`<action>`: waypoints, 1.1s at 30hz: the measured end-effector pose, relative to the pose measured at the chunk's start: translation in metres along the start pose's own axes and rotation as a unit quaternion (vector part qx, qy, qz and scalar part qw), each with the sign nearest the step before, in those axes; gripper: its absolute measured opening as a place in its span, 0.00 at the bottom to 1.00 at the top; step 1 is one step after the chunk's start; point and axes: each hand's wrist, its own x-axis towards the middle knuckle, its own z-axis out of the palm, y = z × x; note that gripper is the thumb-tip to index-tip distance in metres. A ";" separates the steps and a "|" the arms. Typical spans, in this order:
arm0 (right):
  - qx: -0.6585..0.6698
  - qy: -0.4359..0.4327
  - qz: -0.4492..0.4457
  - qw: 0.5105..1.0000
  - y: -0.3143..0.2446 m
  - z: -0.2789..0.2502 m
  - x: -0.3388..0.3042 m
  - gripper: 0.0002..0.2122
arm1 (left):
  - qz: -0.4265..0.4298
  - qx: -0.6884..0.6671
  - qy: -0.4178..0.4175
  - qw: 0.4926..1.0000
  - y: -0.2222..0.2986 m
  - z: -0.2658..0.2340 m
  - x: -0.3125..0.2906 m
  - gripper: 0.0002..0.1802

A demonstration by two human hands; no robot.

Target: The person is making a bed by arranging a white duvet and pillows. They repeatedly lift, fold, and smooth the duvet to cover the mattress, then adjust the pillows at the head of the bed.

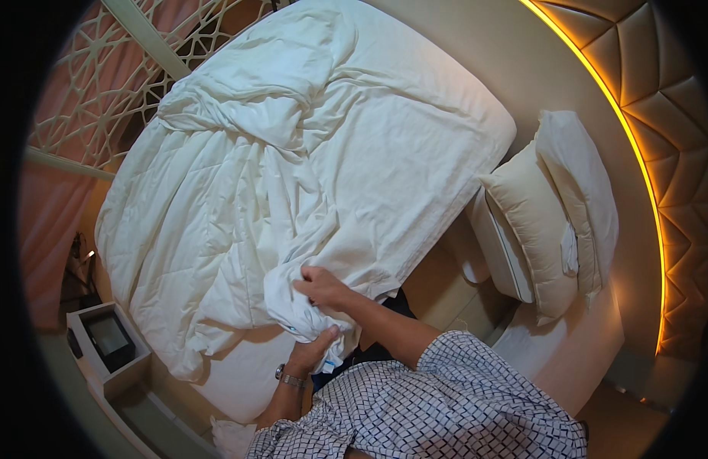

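Note:
Close to my body, both hands grip a bunched white cloth [287,300] with small blue marks, perhaps a pillowcase; its exact kind is unclear. My right hand [323,289] is closed on its upper part, knuckles up. Lower down, my left hand [314,350], with a metal watch at the wrist, pinches the gathered end. Behind the cloth lies the bed [423,99], covered by a smooth white sheet. A crumpled white duvet [193,206] spreads over its left and middle, folded into a heap at the far end.
Pillows [534,222] lean together on the right, beside a padded headboard wall [652,99] edged by a glowing strip. At lower left stands an open-topped box unit [132,321] beside the bed. A lattice screen [102,92] rises at far left, with pink curtains [52,252].

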 end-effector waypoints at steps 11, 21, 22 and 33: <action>-0.324 0.003 -0.044 0.945 0.073 -0.022 -0.009 0.17 | 0.279 0.316 0.120 0.899 0.015 0.003 -0.015 0.21; -0.155 0.282 -0.176 0.930 0.016 -0.041 0.036 0.08 | 0.428 0.604 0.210 0.639 0.001 -0.048 -0.035 0.13; -0.155 0.312 -0.169 0.922 0.013 -0.050 0.043 0.09 | 0.459 0.612 0.222 0.605 0.011 -0.051 -0.037 0.15; -0.188 0.238 0.142 0.942 0.166 -0.052 -0.008 0.36 | 0.310 0.101 0.342 0.881 0.081 -0.066 -0.082 0.13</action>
